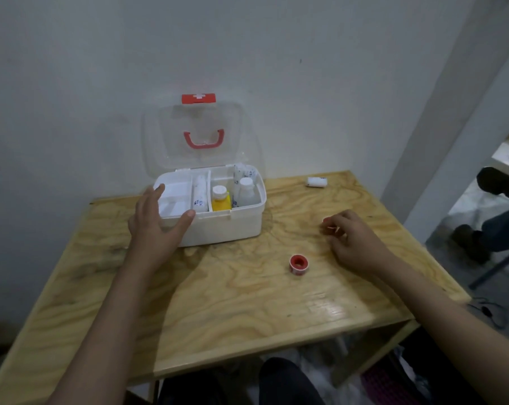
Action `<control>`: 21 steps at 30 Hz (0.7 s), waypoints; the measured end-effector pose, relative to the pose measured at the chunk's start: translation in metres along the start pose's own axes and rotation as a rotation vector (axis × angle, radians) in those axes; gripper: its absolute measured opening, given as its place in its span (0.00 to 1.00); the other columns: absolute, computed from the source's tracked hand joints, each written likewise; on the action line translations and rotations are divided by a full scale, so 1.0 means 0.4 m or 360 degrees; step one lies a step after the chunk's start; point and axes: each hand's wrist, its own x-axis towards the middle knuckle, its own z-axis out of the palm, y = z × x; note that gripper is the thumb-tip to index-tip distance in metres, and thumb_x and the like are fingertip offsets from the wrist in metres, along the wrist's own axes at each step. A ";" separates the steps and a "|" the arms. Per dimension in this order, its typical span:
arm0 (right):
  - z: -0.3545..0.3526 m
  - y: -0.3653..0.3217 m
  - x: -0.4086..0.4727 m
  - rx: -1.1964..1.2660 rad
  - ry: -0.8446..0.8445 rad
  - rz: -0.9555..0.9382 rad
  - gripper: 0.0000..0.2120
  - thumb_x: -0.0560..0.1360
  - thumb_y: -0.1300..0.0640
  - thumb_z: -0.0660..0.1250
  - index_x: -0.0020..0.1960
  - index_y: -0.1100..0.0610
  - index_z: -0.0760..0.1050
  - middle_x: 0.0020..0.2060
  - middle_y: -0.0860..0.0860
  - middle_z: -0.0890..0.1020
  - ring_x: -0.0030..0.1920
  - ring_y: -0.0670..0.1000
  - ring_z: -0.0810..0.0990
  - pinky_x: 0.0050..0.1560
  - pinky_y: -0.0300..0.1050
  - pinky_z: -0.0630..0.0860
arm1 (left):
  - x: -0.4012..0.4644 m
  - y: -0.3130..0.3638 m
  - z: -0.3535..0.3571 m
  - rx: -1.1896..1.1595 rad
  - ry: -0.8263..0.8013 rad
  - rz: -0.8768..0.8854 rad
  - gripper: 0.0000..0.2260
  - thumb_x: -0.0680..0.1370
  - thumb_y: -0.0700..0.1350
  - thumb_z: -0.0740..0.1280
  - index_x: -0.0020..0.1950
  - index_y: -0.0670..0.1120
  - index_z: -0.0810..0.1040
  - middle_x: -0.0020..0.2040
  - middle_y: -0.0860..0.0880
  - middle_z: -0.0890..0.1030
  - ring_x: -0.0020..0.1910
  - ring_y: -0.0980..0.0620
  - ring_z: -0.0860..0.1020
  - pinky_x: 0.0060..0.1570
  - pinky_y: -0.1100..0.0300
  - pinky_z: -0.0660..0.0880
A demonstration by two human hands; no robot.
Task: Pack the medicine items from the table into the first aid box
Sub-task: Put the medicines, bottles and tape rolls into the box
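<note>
Bottles and rolls already sit in the first aid box (218,226), steadied by the spread, empty left hand (156,226), while the right hand (349,241) pinches a small red item, leaving the tape roll (297,263) and bandage (316,181) on the worktop (218,302).

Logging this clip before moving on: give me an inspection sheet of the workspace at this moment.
Surface: plywood table, bare grain, against a white wall.
Job's things: first aid box open, lid up; inside a yellow bottle, white bottle, bandage rolls. On the table: red tape roll, white bandage roll.
Clutter: nothing seen.
Grippers: left hand open against the box's front left corner; right hand curled around something small and red.
Cables: black cable on the floor, right.
Surroundings: another person's legs and shoes, far right.
</note>
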 end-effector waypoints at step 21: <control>0.039 -0.088 -0.088 0.0061 -0.0392 -0.0151 0.09 0.69 0.52 0.73 0.48 0.47 0.80 0.47 0.44 0.73 0.47 0.43 0.76 0.49 0.40 0.75 | -0.011 -0.013 0.006 0.0023 -0.0073 -0.0036 0.32 0.73 0.60 0.67 0.74 0.57 0.58 0.78 0.50 0.55 0.76 0.45 0.54 0.71 0.47 0.53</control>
